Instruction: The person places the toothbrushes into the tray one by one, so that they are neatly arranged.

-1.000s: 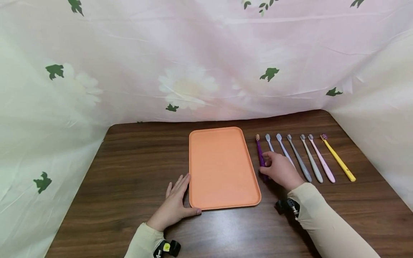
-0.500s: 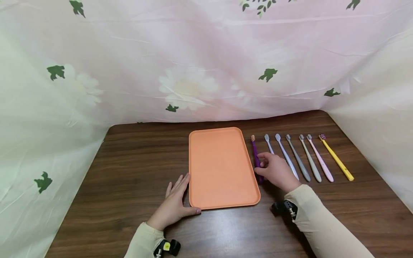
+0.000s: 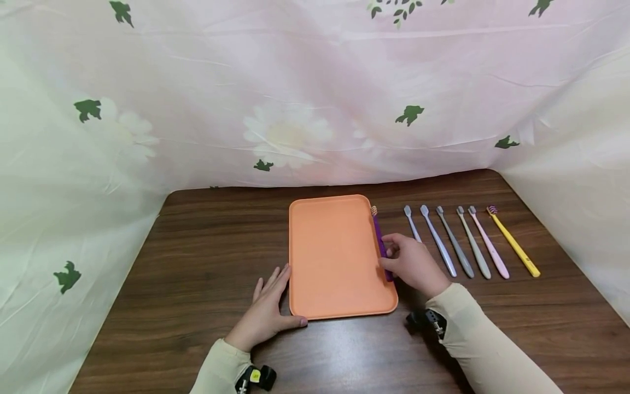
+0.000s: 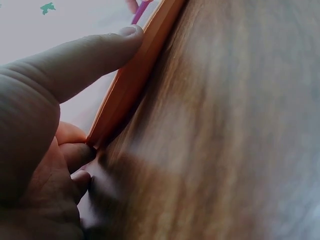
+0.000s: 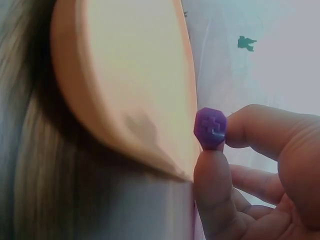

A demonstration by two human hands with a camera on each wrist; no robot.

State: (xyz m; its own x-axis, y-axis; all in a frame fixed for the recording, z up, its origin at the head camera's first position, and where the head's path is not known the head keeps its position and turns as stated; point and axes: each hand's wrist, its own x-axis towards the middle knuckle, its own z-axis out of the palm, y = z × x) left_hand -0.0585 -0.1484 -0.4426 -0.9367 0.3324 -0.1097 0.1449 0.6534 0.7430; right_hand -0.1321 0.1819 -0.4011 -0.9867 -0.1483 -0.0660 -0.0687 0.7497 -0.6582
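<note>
The right hand (image 3: 410, 264) is pinching the purple toothbrush (image 3: 379, 241) between thumb and fingertips, holding it over the orange tray's (image 3: 334, 257) right rim. The left hand (image 3: 268, 312) is lying flat at the tray's near left corner, fingers straight, thumb pressing the near edge. The right hand is hiding the toothbrush's lower handle.

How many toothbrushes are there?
7. The purple toothbrush is pinched in the right hand over the tray edge. Six lie in a row on the table: pale blue, lavender, grey, light grey, pink, yellow.
</note>
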